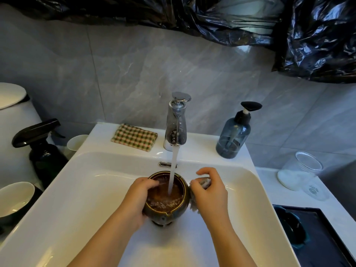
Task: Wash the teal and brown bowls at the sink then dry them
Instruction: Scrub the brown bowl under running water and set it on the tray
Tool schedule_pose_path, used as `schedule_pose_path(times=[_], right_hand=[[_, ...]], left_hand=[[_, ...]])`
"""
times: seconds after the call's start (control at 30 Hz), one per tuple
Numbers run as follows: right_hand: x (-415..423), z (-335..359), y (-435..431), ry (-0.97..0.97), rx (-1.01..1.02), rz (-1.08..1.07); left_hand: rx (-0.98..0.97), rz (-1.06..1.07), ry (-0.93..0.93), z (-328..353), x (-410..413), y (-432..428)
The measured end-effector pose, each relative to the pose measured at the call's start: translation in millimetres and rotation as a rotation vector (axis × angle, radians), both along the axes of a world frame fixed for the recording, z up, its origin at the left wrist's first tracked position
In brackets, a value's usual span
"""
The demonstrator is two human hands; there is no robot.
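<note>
Sink (92, 191) white, wall (134, 64) grey tile; tap (176, 122) running into bowl (163, 212) gripped w/ L hand (134, 197), sponge (205, 183) pinched in R hand (210, 191).

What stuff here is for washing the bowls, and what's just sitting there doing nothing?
For the job: brown bowl, gripped by the left hand; scrubber in the right hand; running tap; sink; teal bowl on the tray; checked cloth; soap bottle.
Just lying about: spray bottle; paper cup; plastic cup; white bowl.
</note>
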State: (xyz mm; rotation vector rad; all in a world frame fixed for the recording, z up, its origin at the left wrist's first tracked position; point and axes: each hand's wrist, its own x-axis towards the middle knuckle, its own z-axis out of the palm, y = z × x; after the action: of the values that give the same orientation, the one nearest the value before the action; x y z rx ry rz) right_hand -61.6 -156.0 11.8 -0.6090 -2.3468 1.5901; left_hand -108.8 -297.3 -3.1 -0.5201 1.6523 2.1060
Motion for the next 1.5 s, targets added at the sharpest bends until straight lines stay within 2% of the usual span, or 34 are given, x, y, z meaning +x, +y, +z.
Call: schedule_pose_path(times=[0.1,0.2,0.27,0.37,0.43,0.57,0.63,0.7,0.8,0.9,1.03,1.2,1.27,1.37,1.43,1.5], right_hand=[[-5,25,-5,0.090,0.121,0.045],[-17,64,-12,0.265,0.206,0.070],[-32,91,-15,0.351,0.333,0.106],[-53,117,-20,0.258,0.571,0.175],[-55,120,-20,0.177,0.612,0.180],[-40,105,-17,0.205,0.638,0.193],[-31,90,-13,0.250,0.522,0.205],[-17,67,-7,0.250,0.296,0.133],[6,25,0,0.122,0.130,-0.034],[18,-3,4,0.052,0.060,-0.113],[22,-11,3,-0.018,-0.069,-0.113],[25,-12,7,-0.080,-0.211,-0.139],[26,-11,9,-0.103,-0.265,-0.140],[27,-10,10,-0.129,-0.359,-0.165],[27,-12,10,-0.139,-0.427,-0.170],[28,-12,11,-0.148,-0.538,-0.160]], left_hand=[[-0.055,0.005,0.036,3,-5,-5],[-0.116,0.033,0.048,5,-11,-13],[-0.138,0.053,0.032,5,-14,-17],[-0.141,0.053,0.020,8,-15,-20],[-0.143,0.056,0.021,8,-11,-23],[-0.123,0.098,0.035,1,-1,-29],[-0.092,0.117,0.060,-1,4,-29],[-0.088,0.114,0.105,0,8,-28],[-0.201,0.093,0.248,-1,13,-22],[-0.406,0.042,0.507,-1,15,-17],[-0.688,-0.134,0.883,0,22,-15],[-1.235,-0.266,1.282,1,17,-13],[-1.315,-0.257,1.312,3,15,-12],[-1.257,-0.249,1.241,6,16,-10],[-1.128,-0.168,1.087,12,19,-7],[-0.877,-0.057,0.841,14,19,-4]])
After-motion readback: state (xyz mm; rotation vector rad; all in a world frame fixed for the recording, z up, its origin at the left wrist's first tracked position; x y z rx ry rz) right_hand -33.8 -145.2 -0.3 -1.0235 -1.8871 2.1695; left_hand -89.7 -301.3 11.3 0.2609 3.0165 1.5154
